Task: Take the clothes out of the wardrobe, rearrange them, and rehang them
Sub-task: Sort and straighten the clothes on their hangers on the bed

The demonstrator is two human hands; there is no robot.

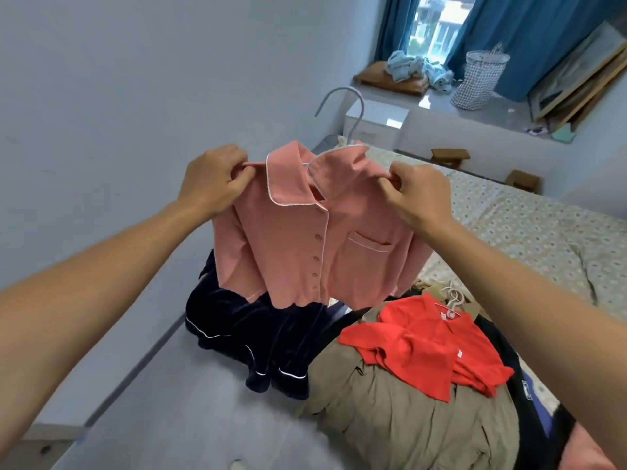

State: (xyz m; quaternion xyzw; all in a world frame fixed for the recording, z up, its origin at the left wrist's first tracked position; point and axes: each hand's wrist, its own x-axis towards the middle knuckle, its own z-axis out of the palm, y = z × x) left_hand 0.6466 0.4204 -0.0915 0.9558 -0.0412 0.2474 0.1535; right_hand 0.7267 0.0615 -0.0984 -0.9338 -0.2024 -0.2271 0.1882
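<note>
Hands: left hand (217,179) and right hand (419,195) each pinch a shoulder of the pink piped button-front pyjama shirt (315,239) on its pale curved-hook hanger (346,110).
Left: beneath the hands, the red collared shirt (424,347), navy velvet garment (251,337) and khaki coat (407,418) await rehanging.

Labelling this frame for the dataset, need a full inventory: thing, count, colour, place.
pink shirt: 1, pink with white piping, held up over the bed
hanger: 1, pale, hook above the shirt collar
navy garment: 1, dark blue, on the bed below the shirt
red shirt: 1, red, on the khaki garment
khaki garment: 1, khaki, on the bed
bed: 1, patterned sheet, right
laundry basket: 1, white mesh, near the window
curtains: blue, at the window
left hand: pinches the shirt's shoulder
right hand: pinches the other shoulder
</note>
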